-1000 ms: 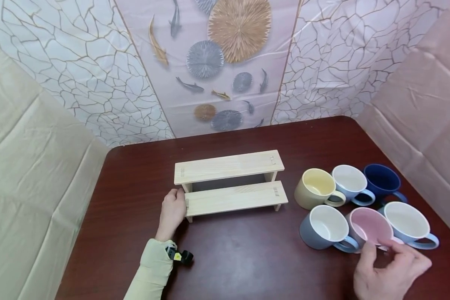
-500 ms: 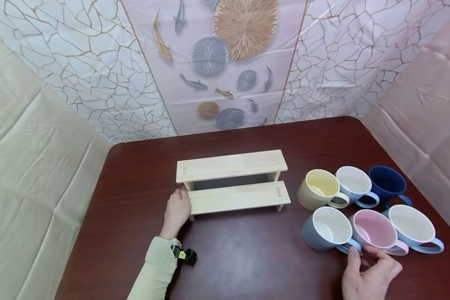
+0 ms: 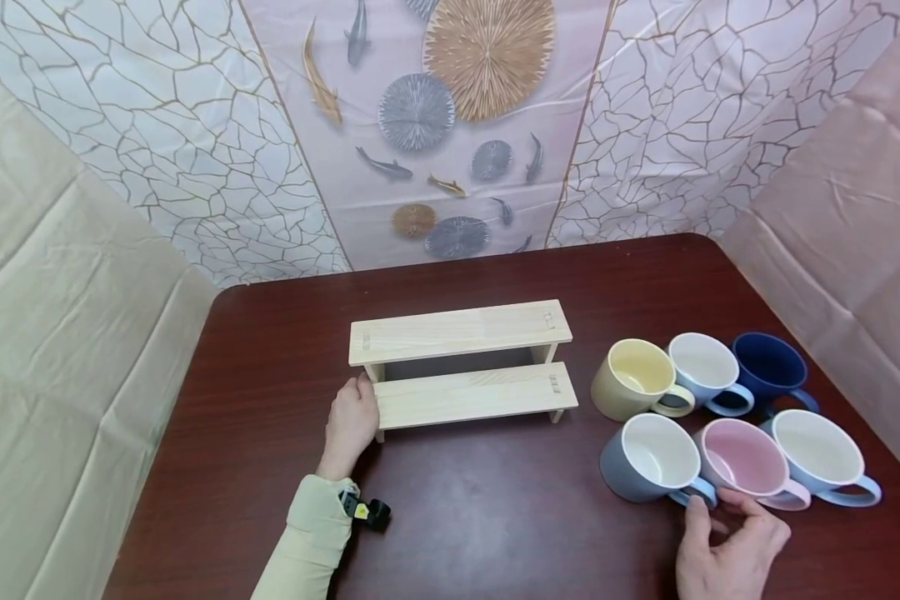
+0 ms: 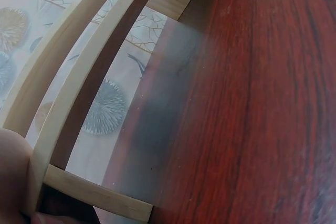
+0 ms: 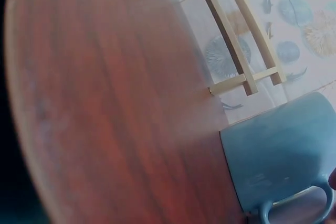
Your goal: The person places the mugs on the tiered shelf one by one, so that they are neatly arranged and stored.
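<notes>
A two-step wooden rack (image 3: 476,396) stands mid-table. My left hand (image 3: 351,425) grips the left end of its lower board; in the left wrist view, a fingertip (image 4: 13,166) lies against that board's end. On the right, my right hand (image 3: 731,550) has thumb and index finger at the handle of the grey-blue mug (image 3: 648,458), pinching it. That mug stands upright on the table, its white inside showing. In the right wrist view its side (image 5: 278,150) fills the lower right, with a bit of finger at the handle.
Close beside the grey-blue mug stand a pink mug (image 3: 744,457), a light blue mug (image 3: 817,450), a yellow mug (image 3: 637,375), a white-lined pale blue mug (image 3: 703,367) and a navy mug (image 3: 769,367). Fabric walls border the dark red table (image 3: 480,517).
My right hand has moved left from the pink mug's handle to the grey-blue mug's handle. The left hand keeps its place on the rack. The view has shifted slightly.
</notes>
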`<state>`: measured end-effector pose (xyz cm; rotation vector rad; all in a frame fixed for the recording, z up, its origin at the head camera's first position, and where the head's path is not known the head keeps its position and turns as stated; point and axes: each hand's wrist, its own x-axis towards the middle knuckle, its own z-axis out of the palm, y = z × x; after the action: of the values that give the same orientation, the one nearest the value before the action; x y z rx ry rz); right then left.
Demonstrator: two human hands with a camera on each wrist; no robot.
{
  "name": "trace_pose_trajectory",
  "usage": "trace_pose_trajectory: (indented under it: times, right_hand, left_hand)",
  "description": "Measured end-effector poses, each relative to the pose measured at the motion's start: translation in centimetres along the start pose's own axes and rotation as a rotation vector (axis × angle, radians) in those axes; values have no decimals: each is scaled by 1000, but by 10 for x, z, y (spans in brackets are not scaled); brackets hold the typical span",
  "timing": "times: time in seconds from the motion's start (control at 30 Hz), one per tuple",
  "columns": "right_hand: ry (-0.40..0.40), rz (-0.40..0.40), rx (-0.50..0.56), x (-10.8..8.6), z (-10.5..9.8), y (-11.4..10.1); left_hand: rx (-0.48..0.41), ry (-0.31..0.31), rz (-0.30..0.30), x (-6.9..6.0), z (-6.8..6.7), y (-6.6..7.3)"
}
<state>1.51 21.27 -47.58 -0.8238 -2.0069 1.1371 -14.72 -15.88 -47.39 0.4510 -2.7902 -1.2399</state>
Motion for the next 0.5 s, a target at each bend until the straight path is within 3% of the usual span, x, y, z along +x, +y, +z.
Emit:
trace_pose_trajectory:
  times: [0.33, 0.5]
  right_hand:
    - [-13, -98, -41, -5, -2, 4]
    - [0, -92, -79, -7, -4, 2]
  left_hand:
    - [-11, -6, -1, -1, 0, -1]
    - [-17, 1, 7, -1, 1, -1]
